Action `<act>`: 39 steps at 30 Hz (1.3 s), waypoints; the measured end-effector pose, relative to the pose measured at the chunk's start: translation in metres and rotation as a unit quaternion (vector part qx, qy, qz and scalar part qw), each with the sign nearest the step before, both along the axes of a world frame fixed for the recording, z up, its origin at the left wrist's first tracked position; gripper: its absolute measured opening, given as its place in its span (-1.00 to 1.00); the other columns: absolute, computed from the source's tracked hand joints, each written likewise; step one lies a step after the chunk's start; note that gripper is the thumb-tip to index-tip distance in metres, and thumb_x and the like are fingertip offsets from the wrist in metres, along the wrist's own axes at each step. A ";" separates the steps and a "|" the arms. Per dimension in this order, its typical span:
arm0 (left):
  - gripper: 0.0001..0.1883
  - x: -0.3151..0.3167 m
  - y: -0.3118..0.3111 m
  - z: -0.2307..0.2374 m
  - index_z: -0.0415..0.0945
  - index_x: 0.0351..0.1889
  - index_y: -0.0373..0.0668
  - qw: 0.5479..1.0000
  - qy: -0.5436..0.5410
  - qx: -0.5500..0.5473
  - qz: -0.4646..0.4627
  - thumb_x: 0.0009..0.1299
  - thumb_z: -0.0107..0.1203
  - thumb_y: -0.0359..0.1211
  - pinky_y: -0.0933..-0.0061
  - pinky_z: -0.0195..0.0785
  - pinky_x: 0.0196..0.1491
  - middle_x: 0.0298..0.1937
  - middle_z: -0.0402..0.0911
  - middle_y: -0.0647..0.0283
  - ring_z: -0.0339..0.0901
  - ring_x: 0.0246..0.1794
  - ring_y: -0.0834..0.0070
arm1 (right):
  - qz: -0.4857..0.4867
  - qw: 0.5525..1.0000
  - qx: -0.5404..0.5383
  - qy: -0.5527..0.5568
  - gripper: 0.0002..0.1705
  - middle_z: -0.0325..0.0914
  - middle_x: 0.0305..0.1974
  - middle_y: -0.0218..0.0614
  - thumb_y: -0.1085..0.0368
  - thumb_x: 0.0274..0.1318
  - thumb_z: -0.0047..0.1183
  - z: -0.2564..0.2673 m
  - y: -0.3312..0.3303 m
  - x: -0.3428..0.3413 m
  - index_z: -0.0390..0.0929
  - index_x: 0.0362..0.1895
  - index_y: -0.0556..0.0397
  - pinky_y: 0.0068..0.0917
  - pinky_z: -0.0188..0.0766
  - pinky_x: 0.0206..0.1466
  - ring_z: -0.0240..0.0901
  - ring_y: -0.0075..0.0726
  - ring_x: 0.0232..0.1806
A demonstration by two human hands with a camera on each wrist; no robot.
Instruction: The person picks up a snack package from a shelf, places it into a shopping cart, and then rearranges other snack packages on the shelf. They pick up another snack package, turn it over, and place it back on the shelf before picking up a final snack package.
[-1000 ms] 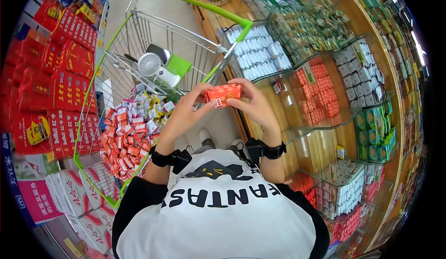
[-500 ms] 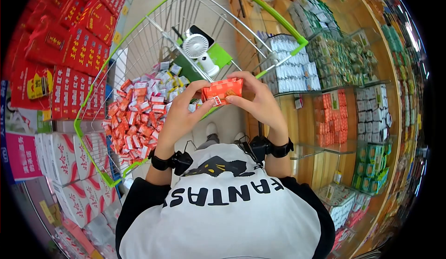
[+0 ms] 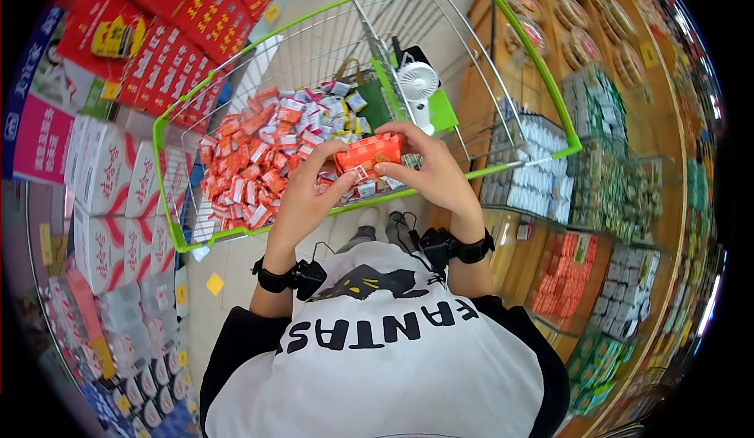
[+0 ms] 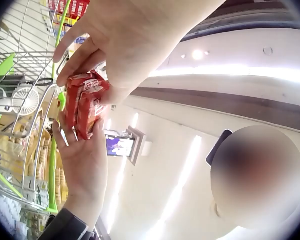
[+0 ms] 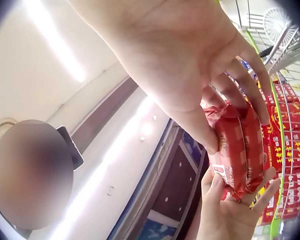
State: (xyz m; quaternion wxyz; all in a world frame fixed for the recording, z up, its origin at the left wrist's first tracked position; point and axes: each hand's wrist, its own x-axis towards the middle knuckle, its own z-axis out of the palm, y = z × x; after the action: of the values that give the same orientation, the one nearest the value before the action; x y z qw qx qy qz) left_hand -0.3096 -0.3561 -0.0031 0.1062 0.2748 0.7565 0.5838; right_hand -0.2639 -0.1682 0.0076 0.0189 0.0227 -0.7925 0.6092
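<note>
Both hands hold small red packets in front of the body, at the near side of the cart. The left hand pinches their left end between thumb and fingers; the right hand grips the right end. Two red packets lie side by side in the right wrist view. The left wrist view shows the red packets between the left hand above and the right hand below.
A green-rimmed cart contains a heap of red, white and yellow packets, with a white fan at its right. Red boxes stand at left. Wooden shelves with clear bins line the right.
The cart, its contents and the shelves have shifted rightward in the head view, and the packet heap now lies nearer the hands. Both hands still hold the red packets.
</note>
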 end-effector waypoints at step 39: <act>-0.84 0.035 -0.080 -0.089 0.22 -0.38 -0.21 0.849 -0.205 0.066 0.483 0.33 -0.18 -0.31 0.58 0.32 -0.51 -0.48 0.39 0.25 0.46 -0.51 0.54 | 0.297 0.953 0.016 -0.060 -0.59 0.35 -0.60 -0.23 0.10 -0.16 0.11 -0.113 -0.128 -0.107 0.27 -0.49 0.19 -0.45 0.25 -0.48 0.33 -0.29 -0.55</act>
State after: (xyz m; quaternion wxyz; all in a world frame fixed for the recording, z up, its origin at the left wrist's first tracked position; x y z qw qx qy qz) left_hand -0.2750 -0.4357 -0.0926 -0.0550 -0.2450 0.7145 0.6530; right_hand -0.3710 -0.2961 -0.1052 -0.2114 0.2207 -0.7589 0.5751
